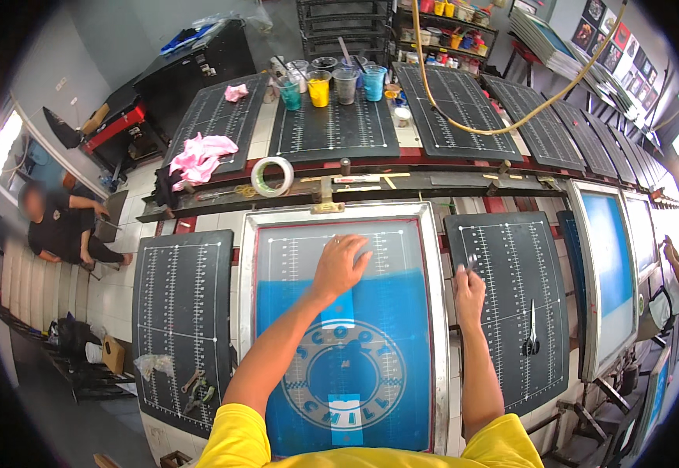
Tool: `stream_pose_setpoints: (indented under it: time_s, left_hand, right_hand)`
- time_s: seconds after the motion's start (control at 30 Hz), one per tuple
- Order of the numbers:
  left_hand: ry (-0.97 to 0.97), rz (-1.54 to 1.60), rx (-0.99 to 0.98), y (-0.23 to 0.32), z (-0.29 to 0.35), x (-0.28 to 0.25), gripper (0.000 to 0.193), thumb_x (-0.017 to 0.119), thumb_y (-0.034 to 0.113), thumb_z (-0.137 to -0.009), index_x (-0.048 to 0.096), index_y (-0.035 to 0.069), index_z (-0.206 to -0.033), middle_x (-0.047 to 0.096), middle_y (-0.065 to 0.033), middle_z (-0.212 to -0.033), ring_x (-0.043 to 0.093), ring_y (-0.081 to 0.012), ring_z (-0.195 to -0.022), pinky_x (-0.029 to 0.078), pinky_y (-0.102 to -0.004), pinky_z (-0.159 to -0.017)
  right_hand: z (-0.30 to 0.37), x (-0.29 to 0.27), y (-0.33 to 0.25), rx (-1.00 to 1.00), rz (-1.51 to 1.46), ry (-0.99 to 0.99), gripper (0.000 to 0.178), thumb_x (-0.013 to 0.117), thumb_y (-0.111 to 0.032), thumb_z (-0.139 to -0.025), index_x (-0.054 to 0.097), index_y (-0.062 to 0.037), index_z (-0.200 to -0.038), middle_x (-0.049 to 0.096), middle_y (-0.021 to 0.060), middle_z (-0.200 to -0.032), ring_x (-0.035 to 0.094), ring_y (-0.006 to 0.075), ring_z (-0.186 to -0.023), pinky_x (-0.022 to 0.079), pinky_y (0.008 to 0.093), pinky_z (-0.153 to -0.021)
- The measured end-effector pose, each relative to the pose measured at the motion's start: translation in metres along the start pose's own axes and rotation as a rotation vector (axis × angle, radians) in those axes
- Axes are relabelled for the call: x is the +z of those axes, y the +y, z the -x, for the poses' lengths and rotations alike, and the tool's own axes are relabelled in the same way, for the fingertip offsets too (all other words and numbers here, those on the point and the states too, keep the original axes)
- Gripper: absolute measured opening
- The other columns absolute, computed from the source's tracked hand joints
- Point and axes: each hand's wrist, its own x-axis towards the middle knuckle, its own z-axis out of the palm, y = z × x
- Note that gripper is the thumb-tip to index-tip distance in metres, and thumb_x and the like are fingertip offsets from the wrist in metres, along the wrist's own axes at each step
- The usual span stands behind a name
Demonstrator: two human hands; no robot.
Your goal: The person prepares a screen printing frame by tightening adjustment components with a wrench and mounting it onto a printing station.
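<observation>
A screen printing frame (438, 327) lies in front of me, its mesh coated blue with a round lettered stencil. On the bare grey upper part of the mesh, my left hand (342, 264) rests with its fingers stretched out, holding nothing. A metal clamp (327, 204) sits at the frame's far edge. To the right of the frame, my right hand (470, 290) is closed around a small dark metal tool (472, 261), too small to make out in kind. It is over a black platen (503, 242) marked with white rulers, where a pair of scissors (532, 331) lies.
A tape roll (272, 177) and pink cloth (204, 156) lie beyond the frame. Several ink cups, including a yellow one (319, 90), stand behind. Wrenches (197, 390) lie on the left platen (176, 312). A hose (433, 93) hangs overhead. One person (67, 226) sits left; another's arm (678, 269) shows right.
</observation>
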Motion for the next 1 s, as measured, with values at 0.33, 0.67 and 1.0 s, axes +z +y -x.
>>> stream_pose_setpoints:
  time_s: [0.33,0.67,1.0]
  left_hand:
    - [-0.174,0.109,0.057,-0.013,-0.128,0.089,0.026,0.05,0.015,-0.093,0.065,-0.001,-0.107,0.064,-0.0178,-0.111,0.058,-0.0345,-0.107,0.045,-0.0426,-0.094]
    - [-0.28,0.094,-0.022,-0.019,-0.15,0.121,0.03,0.044,0.022,-0.094,0.068,0.003,-0.098,0.067,-0.0141,-0.101,0.063,-0.0354,-0.094,0.051,-0.0457,-0.083]
    - [-0.35,0.021,-0.009,-0.033,-0.148,0.128,0.016,0.06,0.02,-0.074,0.064,0.005,-0.078,0.066,-0.0175,-0.083,0.065,-0.0376,-0.084,0.052,-0.0485,-0.073]
  right_hand:
    - [-0.15,0.056,-0.007,-0.074,0.054,0.006,0.034,0.055,-0.028,-0.094,0.072,0.0015,-0.093,0.07,0.0138,-0.08,0.065,0.0206,-0.078,0.048,0.0343,-0.073]
    - [-0.18,0.087,-0.014,-0.002,0.219,-0.164,0.032,0.058,-0.026,-0.088,0.069,0.0036,-0.092,0.064,0.0239,-0.073,0.064,0.0324,-0.071,0.047,0.0426,-0.069]
    - [-0.203,0.101,0.037,-0.124,0.323,-0.135,0.03,0.059,-0.023,-0.09,0.068,0.0036,-0.1,0.068,0.022,-0.091,0.065,0.0305,-0.084,0.048,0.0414,-0.075]
